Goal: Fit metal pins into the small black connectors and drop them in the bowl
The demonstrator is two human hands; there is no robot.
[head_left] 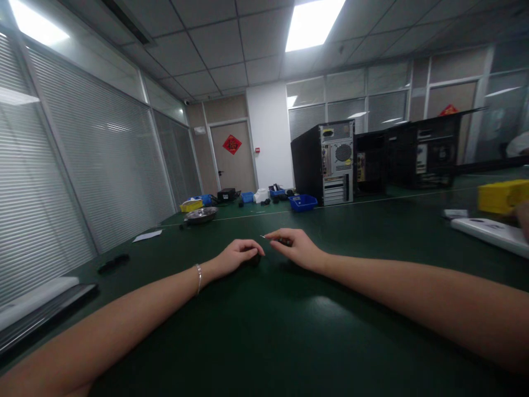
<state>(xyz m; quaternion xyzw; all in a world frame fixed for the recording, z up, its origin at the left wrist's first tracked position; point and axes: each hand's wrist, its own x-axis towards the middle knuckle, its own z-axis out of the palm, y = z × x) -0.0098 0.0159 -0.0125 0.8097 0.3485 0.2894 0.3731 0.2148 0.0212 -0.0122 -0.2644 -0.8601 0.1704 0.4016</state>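
Your 2 bare forearms reach forward across a dark green table (289, 331), meeting near its middle. Your left hand (237, 256), with a thin silver bracelet (199, 277) at the wrist, lies palm down with its fingers curled over a small dark object (255, 259) that rests on the table surface. The object is mostly hidden under the fingertips, so its shape cannot be told. Your right hand (295, 247) sits just beside the left one, fingers pinched together on a small dark tool with a thin, pale metal tip (264, 237). The tip pokes out to the left, above your left hand's knuckles.

The green surface around both hands is bare and smooth, with a soft glare from the ceiling light. At the near left edge lie a flat dark panel (41, 314) and a pale strip. Farther along that side are a small black piece (112, 263) and a white slip of paper (147, 236). At the right edge rest a long white part (491, 234) and a yellow bin (502, 196), well apart from your hands.

Beyond your hands, across open table, stand a metal bowl (201, 214), a yellow tray (191, 205), several blue bins (303, 203) and small dark items. Behind them, 1 computer tower (324, 162) shows its rear panel, with more open black cases (413, 157) to its right. Frosted glass walls with blinds line the left side, and a door with a red ornament (232, 144) closes the far end.
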